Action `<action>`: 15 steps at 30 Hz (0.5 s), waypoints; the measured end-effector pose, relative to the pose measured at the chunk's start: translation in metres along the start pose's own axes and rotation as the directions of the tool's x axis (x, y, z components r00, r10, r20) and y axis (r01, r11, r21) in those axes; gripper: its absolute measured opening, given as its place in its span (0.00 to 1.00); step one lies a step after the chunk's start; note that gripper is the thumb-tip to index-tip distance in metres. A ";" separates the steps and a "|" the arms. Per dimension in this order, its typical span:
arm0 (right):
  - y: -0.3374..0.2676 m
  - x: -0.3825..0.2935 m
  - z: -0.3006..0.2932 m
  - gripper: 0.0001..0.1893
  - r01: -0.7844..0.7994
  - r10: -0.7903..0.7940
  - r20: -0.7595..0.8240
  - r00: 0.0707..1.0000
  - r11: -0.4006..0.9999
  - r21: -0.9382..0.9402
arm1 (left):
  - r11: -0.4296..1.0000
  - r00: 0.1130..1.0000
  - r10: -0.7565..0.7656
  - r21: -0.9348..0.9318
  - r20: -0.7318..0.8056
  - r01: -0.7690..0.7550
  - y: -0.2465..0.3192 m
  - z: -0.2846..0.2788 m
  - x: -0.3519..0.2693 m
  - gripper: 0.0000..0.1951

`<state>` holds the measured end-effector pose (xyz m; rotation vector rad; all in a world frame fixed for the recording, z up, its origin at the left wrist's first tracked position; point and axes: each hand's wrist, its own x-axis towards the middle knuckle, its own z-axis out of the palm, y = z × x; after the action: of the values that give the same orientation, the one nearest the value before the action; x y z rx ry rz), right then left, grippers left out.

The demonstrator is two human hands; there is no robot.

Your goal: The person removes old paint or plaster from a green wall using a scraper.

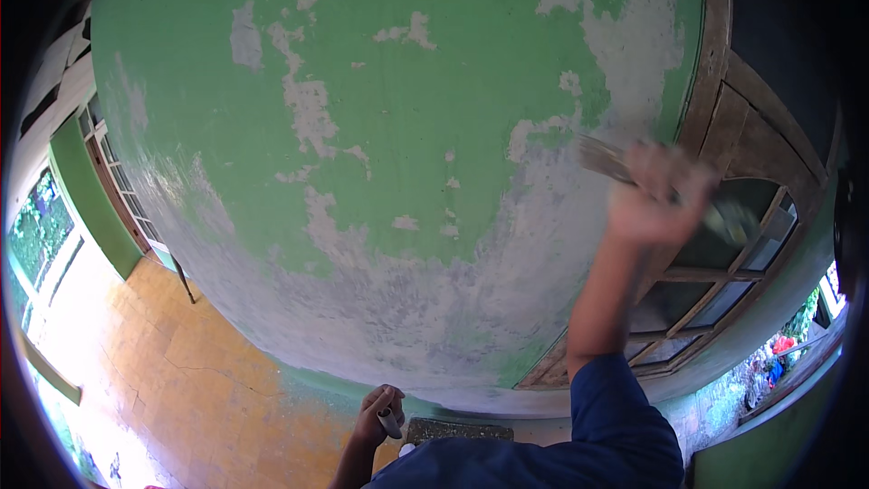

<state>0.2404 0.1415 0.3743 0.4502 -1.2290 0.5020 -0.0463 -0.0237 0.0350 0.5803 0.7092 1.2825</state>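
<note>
My right hand [662, 197], blurred, is raised at the right part of a green painted wall [421, 115] and closed around a flat hand scraper [601, 155]. The scraper's flat end points left towards a pale, bared patch [550, 183]; whether it touches the wall I cannot tell. Its light-coloured handle end sticks out on the other side of the fist. Low in front of my body, my left hand [380, 414] holds a short grey tube-like object [390, 423], partly hidden by the fingers. Paint is gone along much of the wall's lower part and in scattered spots.
A wooden-framed window [706, 285] with glass panes borders the wall on the right, close to my right forearm. Yellow floor tiles [183, 367] stretch to the left. A dark speckled slab [461, 429] lies at the wall's foot. Another paned door or window [122, 170] stands far left.
</note>
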 end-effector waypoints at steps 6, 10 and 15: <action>0.014 -0.017 0.018 0.16 -0.089 0.089 -0.004 0.996 0.995 0.037 | 0.997 0.999 0.036 0.064 -0.016 -0.035 0.000 -0.005 -0.001 0.12; 0.001 -0.008 0.005 0.17 0.042 -0.046 -0.045 0.998 0.996 -0.078 | 0.999 0.999 0.022 0.050 -0.031 -0.020 -0.001 -0.009 -0.004 0.13; 0.017 -0.012 0.003 0.16 -0.079 0.079 -0.024 0.997 0.997 0.002 | 0.996 0.998 0.050 0.069 -0.023 -0.048 0.003 -0.014 -0.006 0.13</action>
<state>0.2246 0.1521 0.3642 0.3965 -1.2272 0.5744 -0.0598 -0.0288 0.0288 0.6422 0.7657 1.3166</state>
